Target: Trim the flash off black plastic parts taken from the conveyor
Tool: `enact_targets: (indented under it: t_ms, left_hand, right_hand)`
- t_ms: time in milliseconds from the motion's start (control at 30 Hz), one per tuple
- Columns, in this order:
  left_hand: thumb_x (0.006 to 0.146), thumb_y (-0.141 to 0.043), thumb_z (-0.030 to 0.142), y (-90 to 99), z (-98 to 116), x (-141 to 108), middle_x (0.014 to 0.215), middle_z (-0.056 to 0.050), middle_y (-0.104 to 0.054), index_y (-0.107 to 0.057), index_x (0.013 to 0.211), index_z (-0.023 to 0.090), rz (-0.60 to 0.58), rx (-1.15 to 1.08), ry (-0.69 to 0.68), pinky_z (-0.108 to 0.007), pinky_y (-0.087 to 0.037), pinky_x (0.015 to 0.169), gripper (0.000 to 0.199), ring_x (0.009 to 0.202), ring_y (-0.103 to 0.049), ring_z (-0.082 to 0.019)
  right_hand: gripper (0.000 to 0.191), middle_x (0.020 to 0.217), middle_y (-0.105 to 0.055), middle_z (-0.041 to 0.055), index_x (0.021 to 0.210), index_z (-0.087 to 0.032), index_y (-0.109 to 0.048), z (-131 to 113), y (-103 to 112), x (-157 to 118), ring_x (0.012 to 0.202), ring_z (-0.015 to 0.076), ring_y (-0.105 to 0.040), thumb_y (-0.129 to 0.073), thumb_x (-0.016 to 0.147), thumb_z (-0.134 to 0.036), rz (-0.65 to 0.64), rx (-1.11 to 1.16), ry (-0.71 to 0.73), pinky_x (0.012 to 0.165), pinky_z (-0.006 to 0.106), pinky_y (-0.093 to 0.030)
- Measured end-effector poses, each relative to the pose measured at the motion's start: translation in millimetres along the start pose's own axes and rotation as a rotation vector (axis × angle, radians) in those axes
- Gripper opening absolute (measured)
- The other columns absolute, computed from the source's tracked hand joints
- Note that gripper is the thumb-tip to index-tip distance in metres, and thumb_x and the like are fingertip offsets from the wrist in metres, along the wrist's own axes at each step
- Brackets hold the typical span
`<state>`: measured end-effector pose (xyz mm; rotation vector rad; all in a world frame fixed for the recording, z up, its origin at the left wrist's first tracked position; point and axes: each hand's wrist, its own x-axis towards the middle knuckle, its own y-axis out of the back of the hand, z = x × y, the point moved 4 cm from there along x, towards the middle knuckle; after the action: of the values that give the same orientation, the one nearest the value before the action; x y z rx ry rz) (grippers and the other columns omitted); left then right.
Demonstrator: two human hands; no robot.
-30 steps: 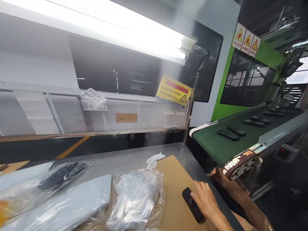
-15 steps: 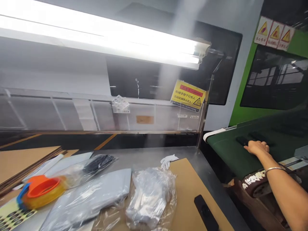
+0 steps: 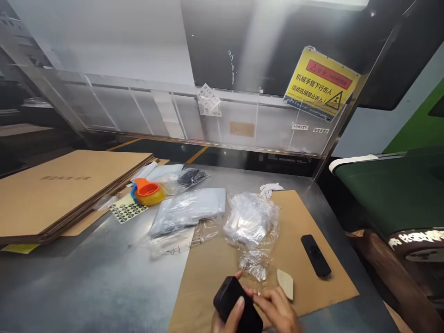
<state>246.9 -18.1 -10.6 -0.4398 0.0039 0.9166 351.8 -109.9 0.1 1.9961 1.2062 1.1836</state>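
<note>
At the near edge of the cardboard sheet [image 3: 208,277], my left hand [image 3: 234,319] grips a black rectangular plastic part [image 3: 231,298] with rounded corners, the thumb across its face. My right hand [image 3: 277,307] is at the part's right side, fingers drawn together at its edge; whether something small is pinched there is hidden. Just beyond the right hand lies a small beige block [image 3: 285,284]. Another long black part [image 3: 315,255] rests farther right on the cardboard. Crumpled clear plastic [image 3: 255,264] lies ahead of my hands.
Bagged pale items [image 3: 190,208], a clear bag [image 3: 251,219], a white glove [image 3: 270,189], an orange tape dispenser [image 3: 149,190] and a sticker sheet [image 3: 126,210] lie on the metal table [image 3: 104,282]. Stacked cardboard [image 3: 69,185] is at left, a green conveyor [image 3: 391,194] at right.
My right hand has left the black pieces on the conveyor and come over the cardboard. My left hand has entered view holding a black part. The view has turned left and down.
</note>
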Motion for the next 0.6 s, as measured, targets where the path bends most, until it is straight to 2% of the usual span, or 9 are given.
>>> enact_targets:
  t_ms: [67, 133, 200, 267, 367, 467, 533, 600]
  left_hand:
    - [0.071, -0.059, 0.055, 8.9, 5, -6, 0.084, -0.006, -0.064, -0.054, 0.116, 0.029, -0.012, 0.078, -0.076, -0.036, -0.048, 0.08, 0.052, 0.085, -0.062, -0.025]
    - [0.071, -0.06, 0.054, 16.0, 6, -13, 0.078, -0.006, -0.063, -0.057, 0.112, 0.026, -0.074, 0.186, -0.151, -0.032, -0.048, 0.071, 0.049, 0.075, -0.06, -0.022]
    - [0.073, -0.058, 0.052, 21.3, 5, -19, 0.076, -0.006, -0.064, -0.058, 0.108, 0.024, -0.123, 0.284, -0.2, -0.031, -0.046, 0.065, 0.045, 0.069, -0.058, -0.02]
    - [0.075, -0.056, 0.05, 25.3, 4, -24, 0.075, -0.007, -0.065, -0.06, 0.106, 0.023, -0.143, 0.365, -0.259, -0.031, -0.046, 0.066, 0.04, 0.068, -0.058, -0.02]
    - [0.077, -0.055, 0.041, 27.7, 9, -29, 0.069, -0.006, -0.064, -0.061, 0.1, 0.024, -0.177, 0.475, -0.357, -0.032, -0.045, 0.063, 0.03, 0.062, -0.059, -0.02]
    - [0.076, -0.056, 0.034, 27.4, 19, -33, 0.071, -0.007, -0.065, -0.062, 0.095, 0.025, -0.217, 0.595, -0.412, -0.032, -0.045, 0.062, 0.022, 0.063, -0.06, -0.021]
    - [0.077, -0.056, 0.031, 26.4, 23, -35, 0.071, -0.008, -0.066, -0.063, 0.086, 0.025, -0.249, 0.649, -0.433, -0.032, -0.045, 0.062, 0.014, 0.064, -0.061, -0.022]
    - [0.078, -0.055, 0.031, 25.5, 26, -37, 0.066, -0.007, -0.063, -0.061, 0.075, 0.024, -0.282, 0.656, -0.451, -0.031, -0.044, 0.058, 0.01, 0.061, -0.059, -0.02]
  right_hand:
    - [0.04, 0.099, -0.06, 0.0078, 0.117, -0.029, -0.057, 27, 0, -1, 0.091, 0.0231, -0.056, -0.041, 0.088, -0.05, -0.017, -0.084, -0.169, 0.077, 0.034, -0.048]
    - [0.037, 0.097, -0.06, 0.0107, 0.111, -0.025, -0.061, 59, 7, 0, 0.091, 0.027, -0.054, -0.046, 0.085, -0.047, -0.026, -0.222, -0.36, 0.077, 0.04, -0.048]
    - [0.033, 0.089, -0.06, 0.0123, 0.103, -0.021, -0.066, 80, 13, 1, 0.084, 0.0291, -0.055, -0.05, 0.082, -0.041, -0.056, -0.258, -0.423, 0.073, 0.044, -0.048]
    - [0.031, 0.083, -0.061, 0.0121, 0.099, -0.018, -0.067, 84, 18, 1, 0.08, 0.0283, -0.056, -0.051, 0.08, -0.036, -0.099, -0.225, -0.407, 0.071, 0.043, -0.049]
    - [0.033, 0.096, -0.061, 0.0106, 0.11, -0.02, -0.063, 55, 30, 3, 0.09, 0.0234, -0.059, -0.048, 0.085, -0.036, -0.152, -0.129, -0.344, 0.078, 0.034, -0.05]
    - [0.04, 0.113, -0.056, 0.008, 0.126, -0.028, -0.05, -6, 39, 10, 0.104, 0.0211, -0.055, -0.049, 0.087, -0.038, -0.219, 0.124, -0.115, 0.083, 0.029, -0.048]
    - [0.037, 0.099, -0.06, 0.0055, 0.123, -0.031, -0.052, -45, 41, 18, 0.091, 0.0189, -0.059, -0.051, 0.087, -0.04, -0.239, 0.254, 0.035, 0.078, 0.028, -0.05]
    - [0.03, 0.085, -0.06, 0.0029, 0.117, -0.033, -0.055, -68, 42, 27, 0.076, 0.0159, -0.059, -0.049, 0.089, -0.039, -0.22, 0.262, 0.118, 0.067, 0.026, -0.051]
